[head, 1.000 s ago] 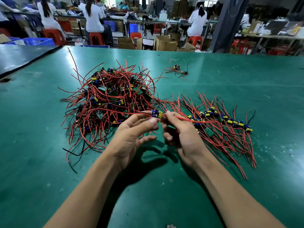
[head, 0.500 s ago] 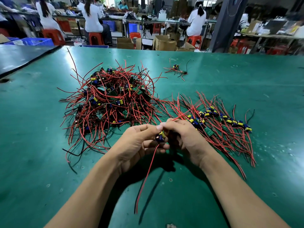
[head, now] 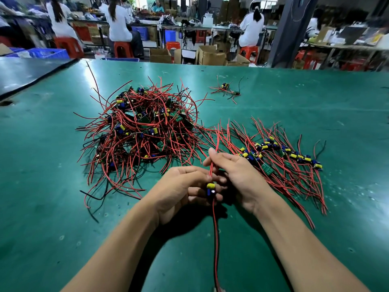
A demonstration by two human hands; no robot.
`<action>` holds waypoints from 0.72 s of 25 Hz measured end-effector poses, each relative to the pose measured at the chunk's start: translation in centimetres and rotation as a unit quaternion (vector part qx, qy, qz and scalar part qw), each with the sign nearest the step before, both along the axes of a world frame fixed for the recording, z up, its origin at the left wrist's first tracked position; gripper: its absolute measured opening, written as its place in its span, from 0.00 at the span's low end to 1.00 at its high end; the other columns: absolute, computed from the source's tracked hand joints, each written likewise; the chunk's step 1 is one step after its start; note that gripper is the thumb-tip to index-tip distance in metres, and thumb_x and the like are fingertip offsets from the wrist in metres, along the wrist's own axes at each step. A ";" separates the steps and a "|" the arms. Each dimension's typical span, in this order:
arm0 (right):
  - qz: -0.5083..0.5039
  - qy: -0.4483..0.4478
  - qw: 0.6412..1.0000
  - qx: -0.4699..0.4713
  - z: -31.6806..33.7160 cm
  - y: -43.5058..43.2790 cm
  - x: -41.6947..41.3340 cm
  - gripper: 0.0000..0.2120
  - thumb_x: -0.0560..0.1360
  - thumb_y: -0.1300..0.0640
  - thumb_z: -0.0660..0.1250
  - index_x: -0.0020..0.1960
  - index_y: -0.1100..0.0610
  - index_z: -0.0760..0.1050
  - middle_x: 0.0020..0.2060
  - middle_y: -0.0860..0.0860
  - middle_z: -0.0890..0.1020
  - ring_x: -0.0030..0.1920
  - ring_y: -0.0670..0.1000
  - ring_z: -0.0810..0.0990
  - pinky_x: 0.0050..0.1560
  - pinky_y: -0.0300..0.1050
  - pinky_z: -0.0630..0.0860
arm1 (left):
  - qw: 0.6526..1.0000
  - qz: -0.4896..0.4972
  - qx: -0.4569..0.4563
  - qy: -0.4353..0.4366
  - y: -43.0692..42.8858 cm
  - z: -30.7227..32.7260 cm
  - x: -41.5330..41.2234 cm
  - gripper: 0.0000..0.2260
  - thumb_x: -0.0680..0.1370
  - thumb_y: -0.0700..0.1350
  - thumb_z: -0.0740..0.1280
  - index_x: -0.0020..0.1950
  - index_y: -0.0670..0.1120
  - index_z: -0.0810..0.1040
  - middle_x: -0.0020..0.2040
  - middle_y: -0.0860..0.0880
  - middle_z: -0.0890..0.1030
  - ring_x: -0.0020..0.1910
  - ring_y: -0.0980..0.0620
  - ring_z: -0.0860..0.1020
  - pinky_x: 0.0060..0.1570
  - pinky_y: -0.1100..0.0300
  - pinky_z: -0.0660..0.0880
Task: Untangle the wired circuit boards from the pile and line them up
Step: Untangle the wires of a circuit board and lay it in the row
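A tangled pile (head: 143, 131) of small circuit boards with red and black wires lies on the green table (head: 42, 186), left of centre. To its right, several boards (head: 290, 154) lie in a row with their wires fanned out. Between my hands is one wired board (head: 211, 189) with yellow and blue parts. My left hand (head: 181, 190) grips that board. My right hand (head: 237, 173) pinches the red wires running up from it. Its other wires hang down toward me, off the bottom of the view.
One stray wired board (head: 226, 89) lies apart at the far middle of the table. A dark table (head: 25, 72) adjoins at the far left. Beyond the far edge are seated people in white, red stools and cardboard boxes (head: 210, 55).
The board came off the pile and toward me, turning so its wires run lengthwise. My right hand slid up along the upper wires while my left kept hold of the board.
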State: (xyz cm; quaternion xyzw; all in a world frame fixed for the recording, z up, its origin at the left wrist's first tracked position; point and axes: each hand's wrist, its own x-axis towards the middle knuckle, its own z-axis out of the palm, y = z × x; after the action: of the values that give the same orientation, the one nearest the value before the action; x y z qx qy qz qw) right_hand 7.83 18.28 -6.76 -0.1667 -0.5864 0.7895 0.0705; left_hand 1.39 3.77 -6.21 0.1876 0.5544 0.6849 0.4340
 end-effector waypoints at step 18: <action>-0.136 -0.016 0.978 -0.160 -0.1 1.0 -1.2 0.13 0.81 0.56 0.66 0.40 0.63 0.76 0.26 0.48 0.65 0.18 0.41 0.60 0.17 0.34 0.58 | 0.991 -0.025 -0.031 0.129 -0.1 -0.3 -0.2 0.05 0.77 0.36 0.67 0.45 0.38 0.82 0.35 0.42 0.83 0.28 0.48 0.80 0.27 0.66 0.72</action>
State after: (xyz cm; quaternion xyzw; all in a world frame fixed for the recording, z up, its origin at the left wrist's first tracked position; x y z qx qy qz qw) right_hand 6.62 19.32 -6.86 -0.2662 -0.4258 0.8533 0.1403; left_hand 1.18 3.70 -6.49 0.2744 0.6219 0.6266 0.3813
